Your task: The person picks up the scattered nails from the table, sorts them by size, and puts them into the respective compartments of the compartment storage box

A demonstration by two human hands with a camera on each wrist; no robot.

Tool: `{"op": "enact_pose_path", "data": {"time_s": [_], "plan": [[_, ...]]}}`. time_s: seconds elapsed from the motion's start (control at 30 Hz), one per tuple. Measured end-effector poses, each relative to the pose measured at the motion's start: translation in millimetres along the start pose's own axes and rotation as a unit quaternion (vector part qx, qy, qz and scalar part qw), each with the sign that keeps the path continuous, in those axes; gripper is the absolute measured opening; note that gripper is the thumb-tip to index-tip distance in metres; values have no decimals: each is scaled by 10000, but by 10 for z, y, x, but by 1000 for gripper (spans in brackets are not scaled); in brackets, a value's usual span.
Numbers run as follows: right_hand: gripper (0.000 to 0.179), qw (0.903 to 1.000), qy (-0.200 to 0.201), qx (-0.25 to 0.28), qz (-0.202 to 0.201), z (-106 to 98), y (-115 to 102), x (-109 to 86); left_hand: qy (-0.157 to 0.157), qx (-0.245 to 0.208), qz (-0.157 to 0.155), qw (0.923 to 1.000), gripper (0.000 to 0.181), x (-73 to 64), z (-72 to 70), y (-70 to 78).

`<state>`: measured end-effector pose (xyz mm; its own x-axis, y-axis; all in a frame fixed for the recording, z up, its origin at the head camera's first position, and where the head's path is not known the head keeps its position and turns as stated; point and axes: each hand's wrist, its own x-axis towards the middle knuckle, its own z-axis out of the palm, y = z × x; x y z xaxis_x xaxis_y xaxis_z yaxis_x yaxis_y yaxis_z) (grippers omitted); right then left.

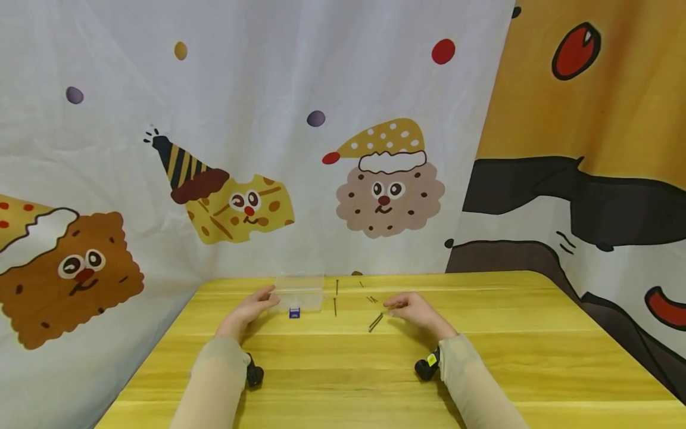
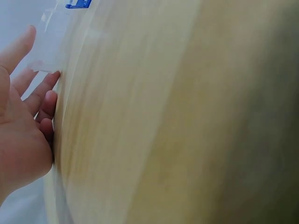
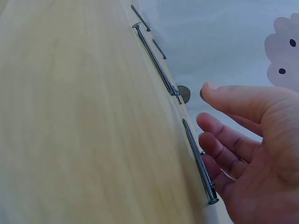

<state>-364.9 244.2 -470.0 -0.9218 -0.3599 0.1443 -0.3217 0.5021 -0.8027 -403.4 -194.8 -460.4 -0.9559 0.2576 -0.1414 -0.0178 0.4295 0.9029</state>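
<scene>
Wood-grain bench (image 1: 332, 381): the right hand (image 1: 415, 311) could knock nails (image 3: 199, 162) rolling, the left hand (image 1: 252, 307) nudge the clear plastic box (image 1: 305, 301) askew; fingers (image 3: 228, 134) relaxed, parted and empty.

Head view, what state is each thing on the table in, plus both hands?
Clear box: resting on the table; lid position hard to tell.
Blue piece: at the box's near edge; fastening unclear.
Nails: scattered, lying flat, unheld.
Left hand: fingers extended at the box's left side.
Right hand: fingers loosely bent beside the nails, empty.

Cartoon curtain (image 1: 241, 77) hung behind wood table (image 1: 332, 381); biscuit print (image 1: 109, 289) sat left of it, orange panel (image 1: 632, 119) behind-right, possibly separate cloth.
</scene>
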Motion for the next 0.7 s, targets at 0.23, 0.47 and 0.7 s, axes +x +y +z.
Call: {"op": "enact_pose_path", "data": {"time_s": [0.23,0.47,0.7], "plan": [[27,9998,-173,-2,32,41,13,64,63,-87,-1,9999,71,-13,-13,-50],[26,9998,-93,-55,180,67,4,111,40,-94,83,9999,71,-18,-10,-75],[25,9996,-140,-193,137,73,-16,137,39,-57,67,10000,72,-16,5,-48]]}}
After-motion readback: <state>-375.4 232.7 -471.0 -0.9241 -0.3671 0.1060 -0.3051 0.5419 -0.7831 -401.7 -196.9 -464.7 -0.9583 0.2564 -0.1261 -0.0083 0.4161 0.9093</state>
